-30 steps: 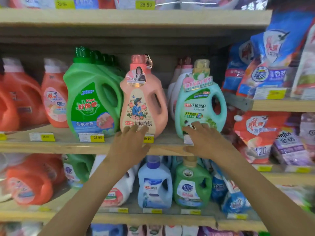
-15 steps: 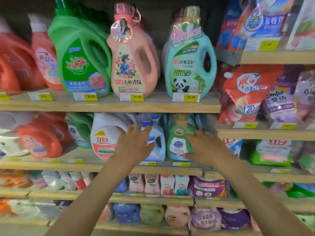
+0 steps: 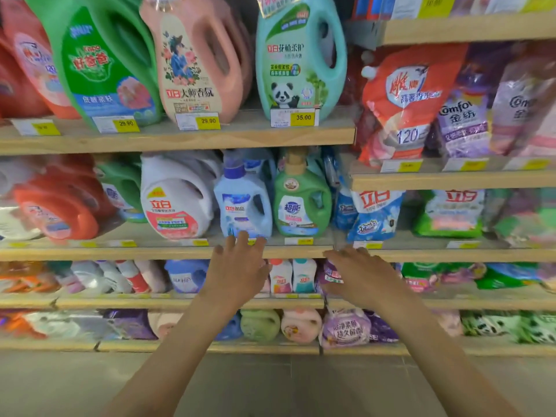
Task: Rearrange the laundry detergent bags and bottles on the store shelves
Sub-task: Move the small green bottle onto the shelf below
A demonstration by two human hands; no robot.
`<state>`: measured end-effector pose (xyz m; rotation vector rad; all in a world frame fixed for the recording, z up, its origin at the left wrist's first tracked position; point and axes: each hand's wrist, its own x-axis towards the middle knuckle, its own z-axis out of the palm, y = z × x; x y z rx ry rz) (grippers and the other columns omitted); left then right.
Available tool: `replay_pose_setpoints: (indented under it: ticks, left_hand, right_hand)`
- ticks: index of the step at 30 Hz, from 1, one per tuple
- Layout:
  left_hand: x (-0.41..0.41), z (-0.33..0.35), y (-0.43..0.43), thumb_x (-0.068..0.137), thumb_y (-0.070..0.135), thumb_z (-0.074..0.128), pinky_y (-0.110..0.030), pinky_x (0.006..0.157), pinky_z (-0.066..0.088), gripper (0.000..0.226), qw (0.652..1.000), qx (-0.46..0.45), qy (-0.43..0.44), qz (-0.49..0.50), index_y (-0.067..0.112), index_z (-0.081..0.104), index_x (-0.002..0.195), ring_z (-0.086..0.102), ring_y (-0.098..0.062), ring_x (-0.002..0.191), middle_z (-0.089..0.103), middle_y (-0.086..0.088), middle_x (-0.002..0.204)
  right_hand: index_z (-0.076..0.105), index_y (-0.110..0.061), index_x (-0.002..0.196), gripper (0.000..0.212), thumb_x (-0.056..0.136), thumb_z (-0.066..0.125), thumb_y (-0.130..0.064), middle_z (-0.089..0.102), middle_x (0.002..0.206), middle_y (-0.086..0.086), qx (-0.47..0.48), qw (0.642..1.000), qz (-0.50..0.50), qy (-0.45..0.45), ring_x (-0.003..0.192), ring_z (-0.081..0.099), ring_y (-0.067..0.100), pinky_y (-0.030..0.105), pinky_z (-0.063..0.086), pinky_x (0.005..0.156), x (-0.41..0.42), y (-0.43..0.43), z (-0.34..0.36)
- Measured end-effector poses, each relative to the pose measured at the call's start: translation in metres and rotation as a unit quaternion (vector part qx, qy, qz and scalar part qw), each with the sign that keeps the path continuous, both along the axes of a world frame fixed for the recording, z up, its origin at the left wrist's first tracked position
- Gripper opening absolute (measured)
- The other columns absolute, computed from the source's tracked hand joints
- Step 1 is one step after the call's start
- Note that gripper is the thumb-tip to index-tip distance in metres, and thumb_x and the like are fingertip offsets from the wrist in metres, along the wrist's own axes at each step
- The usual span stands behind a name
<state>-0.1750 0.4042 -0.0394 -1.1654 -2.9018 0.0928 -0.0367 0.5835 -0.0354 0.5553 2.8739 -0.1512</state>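
Both hands reach toward the shelves, fingers spread, holding nothing. My left hand [image 3: 237,266] hovers at the front edge of the middle shelf [image 3: 150,252], just below a light blue bottle [image 3: 244,203]. My right hand [image 3: 358,273] is in front of a purple bag [image 3: 331,273] on the shelf below. Beside the blue bottle stand a green pump bottle [image 3: 301,201] and a white jug [image 3: 177,200]. On the shelf above stand a green jug [image 3: 102,61], a pink jug [image 3: 195,61] and a teal panda jug [image 3: 298,61].
Orange jugs [image 3: 57,203] lie tilted at the left. Detergent bags [image 3: 406,100] fill the right-hand shelves, with blue bags [image 3: 373,215] lower down. Small bottles [image 3: 291,275] and soft packs [image 3: 301,325] line the two lowest shelves. Grey floor [image 3: 270,386] shows below.
My view has tilted down and both hands have dropped from the top jugs' shelf to the middle and lower shelves. They hold nothing throughout.
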Motion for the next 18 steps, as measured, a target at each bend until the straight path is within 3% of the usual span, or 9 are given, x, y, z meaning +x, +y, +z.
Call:
replay_pose_setpoints:
  ticks: [10,18]
  left_hand:
    - [0.008,-0.028,0.015,0.1,0.047,0.048,-0.046,0.103,0.042,0.055,0.999,-0.027,0.012,-0.023,0.023,0.036,0.148,0.041,-0.034,0.135,0.039,-0.011,0.148]
    - [-0.022,-0.052,0.033,0.1,0.046,0.048,-0.044,0.102,0.043,0.051,0.999,-0.01,0.0,-0.032,0.023,0.042,0.145,0.043,-0.033,0.133,0.043,-0.01,0.144]
  right_hand:
    - [0.032,-0.022,0.15,0.064,0.097,0.053,-0.05,0.043,0.145,0.008,-0.016,1.0,0.022,0.013,0.132,0.041,0.03,0.044,0.043,0.1,0.011,0.007,-0.027]
    - [0.038,-0.02,0.147,0.058,0.097,0.051,-0.046,0.034,0.152,0.008,0.047,0.997,0.04,0.043,0.142,0.028,0.03,0.046,0.032,0.113,-0.016,0.015,-0.06]
